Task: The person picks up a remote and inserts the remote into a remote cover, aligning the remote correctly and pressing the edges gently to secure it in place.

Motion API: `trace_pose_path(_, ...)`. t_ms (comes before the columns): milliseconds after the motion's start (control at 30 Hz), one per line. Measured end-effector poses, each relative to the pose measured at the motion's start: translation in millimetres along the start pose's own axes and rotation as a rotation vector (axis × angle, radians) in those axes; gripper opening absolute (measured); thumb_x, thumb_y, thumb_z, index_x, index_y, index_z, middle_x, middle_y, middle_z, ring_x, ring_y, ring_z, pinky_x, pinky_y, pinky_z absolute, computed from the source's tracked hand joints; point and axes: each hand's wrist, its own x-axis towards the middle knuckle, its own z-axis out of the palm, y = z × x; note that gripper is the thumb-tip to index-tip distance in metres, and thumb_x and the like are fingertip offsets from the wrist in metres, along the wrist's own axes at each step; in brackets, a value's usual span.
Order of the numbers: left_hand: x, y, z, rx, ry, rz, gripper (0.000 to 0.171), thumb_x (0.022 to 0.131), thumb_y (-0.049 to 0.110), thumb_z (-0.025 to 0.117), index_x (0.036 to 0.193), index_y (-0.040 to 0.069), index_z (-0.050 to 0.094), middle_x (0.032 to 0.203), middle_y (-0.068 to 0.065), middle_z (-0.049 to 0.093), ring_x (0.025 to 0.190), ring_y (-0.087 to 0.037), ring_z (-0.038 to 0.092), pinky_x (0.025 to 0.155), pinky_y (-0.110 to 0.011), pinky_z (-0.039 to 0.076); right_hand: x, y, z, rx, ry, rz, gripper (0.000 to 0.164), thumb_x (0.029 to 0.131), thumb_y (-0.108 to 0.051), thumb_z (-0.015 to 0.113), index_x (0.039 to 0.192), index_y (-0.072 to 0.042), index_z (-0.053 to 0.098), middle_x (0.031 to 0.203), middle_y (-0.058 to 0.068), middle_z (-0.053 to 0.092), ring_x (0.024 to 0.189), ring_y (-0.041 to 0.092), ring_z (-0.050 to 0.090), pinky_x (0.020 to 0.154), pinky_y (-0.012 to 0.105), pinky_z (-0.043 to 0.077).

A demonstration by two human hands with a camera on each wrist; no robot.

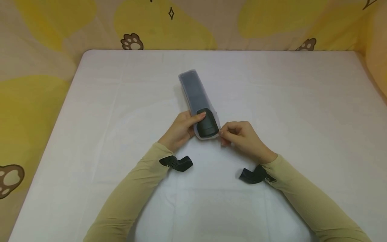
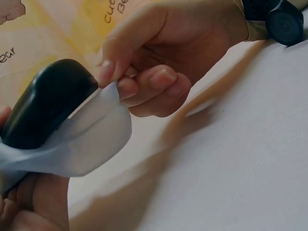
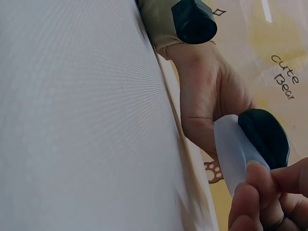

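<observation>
A long dark remote control (image 1: 208, 129) lies slanted in a translucent soft sleeve (image 1: 195, 89), its rounded near end bare. My left hand (image 1: 179, 131) grips the covered body from the left, thumb on top of the bare end. At the near right corner, my right hand (image 1: 243, 139) pinches the sleeve's edge between thumb and forefinger. The left wrist view shows the sleeve's lip (image 2: 103, 134) stretched away from the dark end (image 2: 48, 103), a gap between them. In the right wrist view the pale lip (image 3: 231, 149) bulges beside the dark end (image 3: 267, 134).
A white-covered table (image 1: 121, 134) spreads under both hands. Behind it and at the left hangs a yellow patterned cloth (image 1: 187, 27) with paw prints. Black wrist cameras (image 1: 178, 163) are strapped over the tan sleeves of both arms.
</observation>
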Motion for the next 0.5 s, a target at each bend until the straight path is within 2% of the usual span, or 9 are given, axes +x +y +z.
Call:
trace_pose_path(100, 0.1, 0.7, -1.0, 0.001, 0.001, 0.002, 0.025, 0.096, 0.002, 0.048, 0.118, -0.008, 0.050, 0.100, -0.004, 0.066, 0.093, -0.012, 0.063, 0.084, -0.026, 0.052, 0.1, -0.4, 0.4, -0.010, 0.007, 0.005, 0.016, 0.091, -0.004, 0.059, 0.078, 0.001, 0.065, 0.063, 0.006, 0.060, 0.059, 0.018, 0.056, 0.050, 0.025, 0.041)
trace_pose_path(200, -0.4, 1.3, -1.1, 0.000, -0.014, 0.009, 0.030, 0.096, 0.002, 0.048, 0.124, -0.010, 0.048, 0.111, -0.012, 0.066, 0.101, -0.017, 0.063, 0.090, -0.030, 0.049, 0.1, -1.1, 0.6, -0.016, 0.003, -0.004, 0.014, 0.091, -0.002, 0.059, 0.079, 0.002, 0.066, 0.063, 0.005, 0.060, 0.059, 0.017, 0.056, 0.051, 0.024, 0.042)
trace_pose_path(333, -0.6, 1.5, -0.3, 0.014, -0.025, 0.017, 0.036, 0.097, 0.002, 0.049, 0.130, -0.011, 0.044, 0.127, -0.023, 0.055, 0.113, -0.023, 0.058, 0.096, -0.035, 0.045, -0.5, -2.7, 0.9, -0.033, -0.001, -0.016, 0.013, 0.090, 0.000, 0.059, 0.080, 0.001, 0.067, 0.063, 0.005, 0.061, 0.059, 0.017, 0.057, 0.051, 0.023, 0.042)
trace_pose_path(500, 0.5, 0.2, -0.1, 0.050, -0.014, 0.029, 0.037, 0.096, 0.003, 0.051, 0.131, -0.008, 0.045, 0.129, -0.024, 0.053, 0.117, -0.025, 0.055, 0.097, -0.034, 0.045, -2.4, -6.2, 2.7, -0.067, 0.013, -0.023, 0.013, 0.090, -0.001, 0.060, 0.079, 0.000, 0.067, 0.062, 0.004, 0.061, 0.058, 0.016, 0.057, 0.049, 0.022, 0.041)
